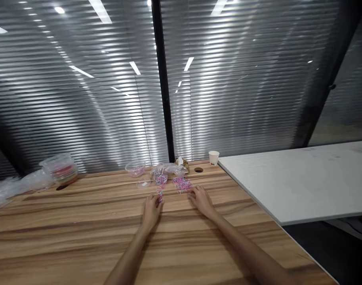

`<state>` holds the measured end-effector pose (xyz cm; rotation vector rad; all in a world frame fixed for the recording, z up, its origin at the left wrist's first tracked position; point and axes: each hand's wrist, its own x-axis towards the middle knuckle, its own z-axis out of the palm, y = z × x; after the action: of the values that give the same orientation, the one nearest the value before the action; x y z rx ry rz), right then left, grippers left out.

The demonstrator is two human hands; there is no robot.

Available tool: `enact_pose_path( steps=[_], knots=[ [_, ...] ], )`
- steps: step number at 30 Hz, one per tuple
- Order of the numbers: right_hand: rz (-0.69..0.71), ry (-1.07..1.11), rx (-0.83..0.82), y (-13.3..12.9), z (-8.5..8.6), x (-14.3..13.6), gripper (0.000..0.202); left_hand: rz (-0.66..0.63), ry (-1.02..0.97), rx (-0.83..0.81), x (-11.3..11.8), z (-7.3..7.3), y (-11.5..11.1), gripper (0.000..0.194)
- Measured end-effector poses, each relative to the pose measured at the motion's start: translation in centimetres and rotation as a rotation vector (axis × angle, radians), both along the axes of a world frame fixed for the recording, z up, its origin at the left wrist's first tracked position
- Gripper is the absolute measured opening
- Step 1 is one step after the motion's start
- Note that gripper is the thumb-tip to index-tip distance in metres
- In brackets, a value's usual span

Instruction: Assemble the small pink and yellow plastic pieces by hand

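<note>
Head view of a wooden worktop [80,229] set against a wall of closed horizontal blinds [80,99]. Both forearms reach forward from the lower edge of the picture. The left hand [151,211] lies palm down on the wood, fingers loosely extended and its grip open; the fingertips touch, or lie just beside, a small cluster of pink and pale beads [160,196], though the view is too small to tell whether any bead is pinched. The right hand [202,200] likewise rests palm down with open grip, its fingertips at the near edge of a larger scatter of pink beads [181,183] spread flat on the worktop. The two hands are near each other, with bare wood between them.

Just beyond the beads lies a crumpled clear plastic bag [166,170] holding more pink pieces, and behind it a small gold-coloured object [182,162]. To the left of the bag stand a shallow clear bowl [135,169] with pinkish contents and, nearer, a clear round lid [144,183]. A dark round cable hole [198,170] pierces the wood to the right of the bag, and a white paper cup [213,157] stands upright near the far edge. At far left a stack of clear containers [61,169] rests beside loose plastic wrapping [14,186]. A white tabletop [302,178] abuts the worktop on the right
</note>
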<state>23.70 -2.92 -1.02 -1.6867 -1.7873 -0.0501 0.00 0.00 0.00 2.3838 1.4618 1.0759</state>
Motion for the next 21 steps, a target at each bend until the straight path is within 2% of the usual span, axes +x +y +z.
enact_pose_path(
  steps=[2,6,9,16,21],
  knots=[
    [0.032,0.033,-0.008,0.1,-0.3,0.4,0.005,-0.025,-0.082,-0.039,0.1,0.2,0.0,0.018],
    [0.067,0.042,-0.006,0.2,-0.8,0.7,0.007,-0.020,-0.261,-0.137,0.3,0.5,-0.2,0.016],
    [0.062,0.005,-0.010,0.3,-0.8,0.6,0.010,-0.001,-0.319,-0.182,0.4,0.6,-0.3,0.015],
    [-0.031,-0.227,-0.046,-0.3,0.3,-0.9,0.022,0.013,-0.465,-0.268,0.8,0.3,0.4,0.012],
    [-0.011,-0.229,0.006,-1.3,0.7,-1.5,0.022,-0.066,-0.583,-0.328,1.1,-0.1,0.4,0.018]
  ],
)
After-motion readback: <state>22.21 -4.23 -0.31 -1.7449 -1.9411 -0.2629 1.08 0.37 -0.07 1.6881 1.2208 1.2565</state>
